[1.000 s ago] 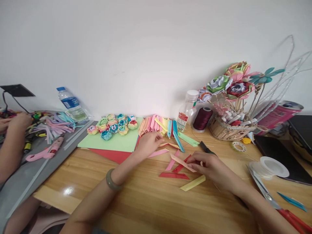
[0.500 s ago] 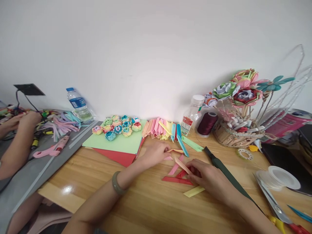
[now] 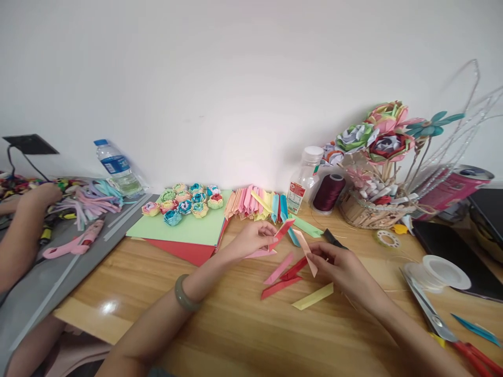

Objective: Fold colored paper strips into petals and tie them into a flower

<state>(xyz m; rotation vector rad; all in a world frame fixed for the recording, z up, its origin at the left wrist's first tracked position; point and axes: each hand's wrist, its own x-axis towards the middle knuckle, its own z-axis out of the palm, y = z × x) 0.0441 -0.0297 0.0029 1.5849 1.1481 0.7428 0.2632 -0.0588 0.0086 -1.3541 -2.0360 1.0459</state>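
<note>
My left hand (image 3: 255, 239) pinches a red folded paper strip (image 3: 282, 233) above the wooden table. Close by on the right, my right hand (image 3: 332, 262) holds a peach paper strip (image 3: 305, 251) between thumb and fingers. Below the hands lie a pink strip (image 3: 278, 268), red strips (image 3: 281, 287) and a yellow strip (image 3: 313, 297). Behind them stands a row of folded pink, yellow and blue papers (image 3: 253, 203). A green strip (image 3: 306, 226) rests to the right of that row.
Paper flowers (image 3: 184, 206) sit on green paper (image 3: 176, 231) at left. Behind right are a clear bottle (image 3: 304, 180), thread spool (image 3: 329, 192) and flower basket (image 3: 373, 213). Scissors (image 3: 436, 322) lie at right. Another person's arm (image 3: 23, 230) is far left, near a pink glue gun (image 3: 76, 245).
My left hand now holds a raised red strip. My right hand has lifted the peach strip off the pile, which shows more of the red and yellow strips. The view has shifted slightly.
</note>
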